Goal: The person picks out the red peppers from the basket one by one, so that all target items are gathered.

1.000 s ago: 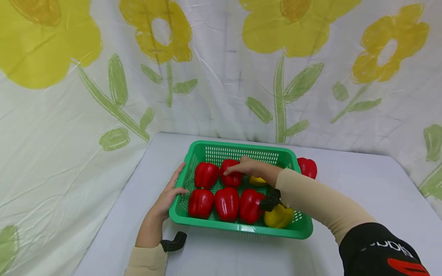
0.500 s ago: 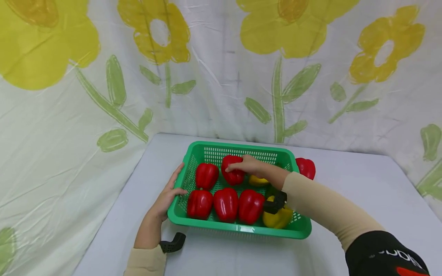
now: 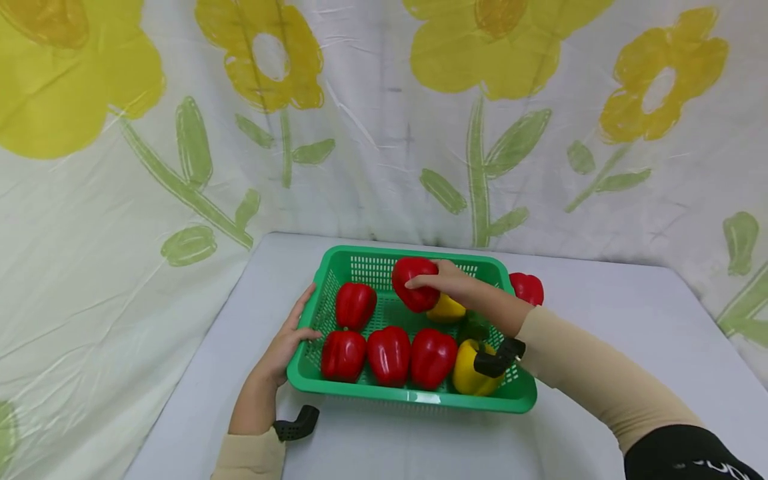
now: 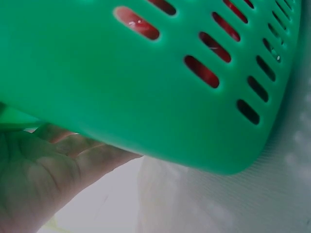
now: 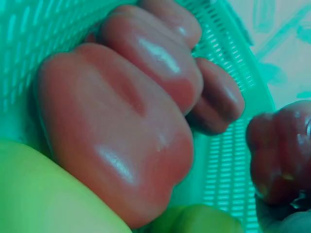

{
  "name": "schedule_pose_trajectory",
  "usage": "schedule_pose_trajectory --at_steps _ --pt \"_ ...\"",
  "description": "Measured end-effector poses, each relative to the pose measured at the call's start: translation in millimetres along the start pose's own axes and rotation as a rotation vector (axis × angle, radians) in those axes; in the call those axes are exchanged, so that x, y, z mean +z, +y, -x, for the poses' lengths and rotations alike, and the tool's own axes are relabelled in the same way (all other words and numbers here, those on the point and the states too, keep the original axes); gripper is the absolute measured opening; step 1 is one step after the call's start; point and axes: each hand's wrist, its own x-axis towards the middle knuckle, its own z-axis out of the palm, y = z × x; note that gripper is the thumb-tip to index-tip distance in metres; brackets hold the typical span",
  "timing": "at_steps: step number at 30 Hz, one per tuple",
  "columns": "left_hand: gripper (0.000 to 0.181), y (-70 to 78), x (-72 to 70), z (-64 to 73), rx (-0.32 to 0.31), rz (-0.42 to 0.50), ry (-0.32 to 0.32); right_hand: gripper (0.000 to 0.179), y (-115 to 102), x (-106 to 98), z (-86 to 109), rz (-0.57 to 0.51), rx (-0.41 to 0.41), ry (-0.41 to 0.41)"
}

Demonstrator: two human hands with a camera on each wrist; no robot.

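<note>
A green plastic basket (image 3: pixel 414 397) holds red, yellow and green bell peppers. My right hand (image 3: pixel 459 283) grips a red bell pepper (image 3: pixel 410 270) above the back of the basket, thumb on its near side. The right wrist view has that pepper (image 5: pixel 282 150) at its right edge, apart from the others. My left hand (image 3: pixel 281 350) holds the basket's left rim, thumb over the top and fingers along the outside. In the left wrist view the fingers (image 4: pixel 92 155) lie beneath the green wall. Several red peppers (image 3: pixel 389 357) sit along the front and left.
Two yellow peppers (image 3: pixel 471 373) and a dark green one (image 3: pixel 473 328) lie in the basket's right part. Another red pepper (image 3: pixel 528 288) is outside, beyond the right rim. The white table (image 3: pixel 606 333) meets a flower-printed sheet (image 3: pixel 372 167) behind.
My right hand has taken the red pepper up from the basket's back row and carried it slightly back and to the right. The left hand keeps its hold on the rim.
</note>
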Motion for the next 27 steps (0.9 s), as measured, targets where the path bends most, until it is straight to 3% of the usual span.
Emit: schedule_pose_trajectory --at_steps 9,18,27 --pt "0.08 -1.2 -0.4 -1.7 -0.009 0.009 0.004 0.061 8 -25 19.3 -0.1 -0.052 -0.015" --pt "0.08 -0.4 -0.7 -2.1 -0.003 0.0 0.0 0.06 18 -52 37.2 -0.19 -0.158 0.035" --pt "0.08 -3.0 -1.2 -2.4 0.001 0.003 0.006 0.063 32 -67 47.8 -0.222 -0.182 0.092"
